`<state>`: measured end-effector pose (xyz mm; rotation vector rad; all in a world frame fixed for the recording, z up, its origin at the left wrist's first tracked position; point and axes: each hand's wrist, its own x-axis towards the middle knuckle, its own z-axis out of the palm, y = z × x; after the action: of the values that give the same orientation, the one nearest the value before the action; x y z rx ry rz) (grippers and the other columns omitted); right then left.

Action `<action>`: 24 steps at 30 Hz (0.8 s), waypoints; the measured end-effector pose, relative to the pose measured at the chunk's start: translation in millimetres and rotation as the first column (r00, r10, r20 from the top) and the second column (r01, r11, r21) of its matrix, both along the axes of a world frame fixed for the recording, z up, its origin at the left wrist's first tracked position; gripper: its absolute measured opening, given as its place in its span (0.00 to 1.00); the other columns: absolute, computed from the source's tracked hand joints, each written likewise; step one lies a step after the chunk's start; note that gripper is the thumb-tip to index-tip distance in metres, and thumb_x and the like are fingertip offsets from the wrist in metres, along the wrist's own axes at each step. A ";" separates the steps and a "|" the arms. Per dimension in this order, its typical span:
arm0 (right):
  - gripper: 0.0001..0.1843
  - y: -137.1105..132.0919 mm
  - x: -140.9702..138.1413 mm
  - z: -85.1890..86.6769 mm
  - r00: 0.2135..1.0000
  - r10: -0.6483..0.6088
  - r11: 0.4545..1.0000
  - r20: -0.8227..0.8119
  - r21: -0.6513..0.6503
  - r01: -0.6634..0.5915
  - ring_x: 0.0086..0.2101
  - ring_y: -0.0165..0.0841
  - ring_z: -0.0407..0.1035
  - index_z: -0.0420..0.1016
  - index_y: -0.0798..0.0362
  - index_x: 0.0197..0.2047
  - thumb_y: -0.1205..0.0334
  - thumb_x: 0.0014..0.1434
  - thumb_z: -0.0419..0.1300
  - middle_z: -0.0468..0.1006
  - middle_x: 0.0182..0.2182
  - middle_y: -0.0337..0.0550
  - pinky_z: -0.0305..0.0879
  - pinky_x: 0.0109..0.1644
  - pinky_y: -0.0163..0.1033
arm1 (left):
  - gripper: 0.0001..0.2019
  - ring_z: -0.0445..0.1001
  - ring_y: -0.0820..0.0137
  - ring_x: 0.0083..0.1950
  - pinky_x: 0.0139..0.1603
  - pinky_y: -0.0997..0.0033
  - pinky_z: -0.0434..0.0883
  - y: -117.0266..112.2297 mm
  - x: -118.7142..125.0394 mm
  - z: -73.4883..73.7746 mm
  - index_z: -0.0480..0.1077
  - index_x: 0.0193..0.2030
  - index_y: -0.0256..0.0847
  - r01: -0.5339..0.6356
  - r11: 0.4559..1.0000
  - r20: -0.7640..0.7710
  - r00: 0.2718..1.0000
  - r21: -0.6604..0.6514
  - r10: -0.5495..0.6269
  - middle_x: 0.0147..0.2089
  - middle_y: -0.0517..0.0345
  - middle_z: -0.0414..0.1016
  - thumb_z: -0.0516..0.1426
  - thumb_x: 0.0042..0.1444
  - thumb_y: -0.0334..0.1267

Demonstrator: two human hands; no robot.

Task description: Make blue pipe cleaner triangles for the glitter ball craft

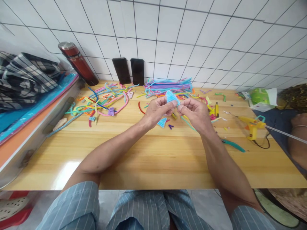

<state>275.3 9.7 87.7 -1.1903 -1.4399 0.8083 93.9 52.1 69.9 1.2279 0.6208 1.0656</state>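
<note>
My left hand (157, 111) pinches a light blue ridged piece of pipe cleaner (171, 96), rounded at the top, and holds it above the wooden table. My right hand (196, 112) has its thumb and forefinger pressed together at the lower right edge of that piece; whatever lies between those fingertips is too small to make out. Below the hands, a second blue ridged piece (162, 122) lies on the table beside a short dark purple bit (170, 126). Behind the hands lies a bundle of blue and purple pipe cleaners (169, 86).
Loose coloured pipe cleaners (123, 103) spread at the left. Teal-handled pliers (233, 145) and a yellow glue gun (251, 125) lie right. Two phones (137, 72) and a red flask (79, 64) stand by the tiled wall. Another person's arm (298, 140) shows at the right edge.
</note>
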 end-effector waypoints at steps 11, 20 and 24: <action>0.06 -1.0 -5.5 -2.7 0.998 -0.059 0.998 0.018 0.011 0.059 0.26 0.31 0.73 0.77 0.49 0.31 0.58 0.56 0.69 0.80 0.24 0.36 0.70 0.33 0.39 | 0.25 0.68 0.75 0.29 0.31 0.73 0.69 4.9 1.5 -8.3 0.76 0.32 0.39 -0.010 0.994 -0.037 0.999 0.107 0.014 0.28 0.61 0.73 0.74 0.54 0.61; 0.14 2.9 0.5 -5.0 1.000 -0.017 0.999 -0.016 0.047 0.018 0.26 0.29 0.71 0.77 0.49 0.31 0.51 0.61 0.72 0.78 0.24 0.35 0.69 0.33 0.38 | 0.21 0.75 0.73 0.34 0.38 0.72 0.76 5.7 -5.2 -1.2 0.78 0.40 0.39 0.058 0.997 -0.107 0.993 0.054 -0.052 0.35 0.59 0.79 0.73 0.56 0.55; 0.15 3.2 -0.3 -5.4 0.999 -0.042 0.997 -0.032 0.060 0.044 0.25 0.29 0.70 0.76 0.48 0.31 0.50 0.61 0.72 0.76 0.23 0.34 0.69 0.32 0.37 | 0.24 0.74 0.74 0.32 0.36 0.73 0.74 7.1 -7.4 -0.8 0.77 0.36 0.37 0.121 0.990 -0.139 0.984 0.065 -0.111 0.35 0.56 0.81 0.74 0.54 0.58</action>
<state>275.0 13.0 82.3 -1.1543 -1.4002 0.7453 86.5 59.2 69.2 1.3921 0.6099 0.9194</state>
